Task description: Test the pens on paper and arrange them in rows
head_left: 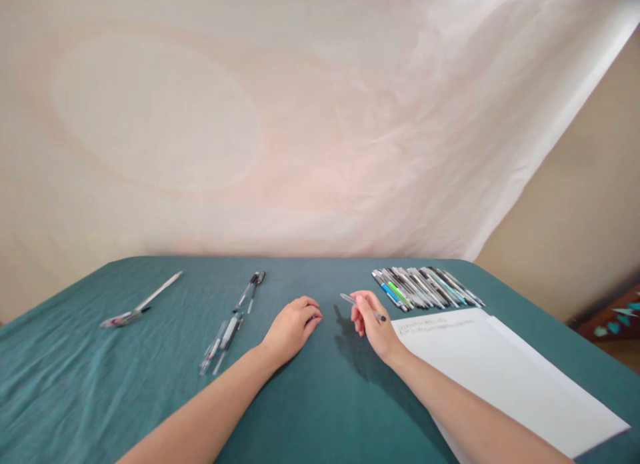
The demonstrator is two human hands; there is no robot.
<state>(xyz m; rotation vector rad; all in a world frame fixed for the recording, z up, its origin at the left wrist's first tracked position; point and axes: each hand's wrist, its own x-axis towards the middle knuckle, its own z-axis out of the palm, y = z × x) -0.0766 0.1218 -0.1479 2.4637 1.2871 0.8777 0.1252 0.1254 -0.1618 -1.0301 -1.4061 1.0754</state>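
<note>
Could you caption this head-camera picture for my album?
Right hand holds a pen beside paper; left hand rests on teal cloth.

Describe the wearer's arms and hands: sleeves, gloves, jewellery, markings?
Left hand and right hand are bare: no gloves, no rings that I can make out. Left forearm and right forearm are uncovered to the frame edge; no sleeve shows. No watch, bracelet or strap on either wrist, no markings visible.

Head camera looks forward and down; table close below
</note>
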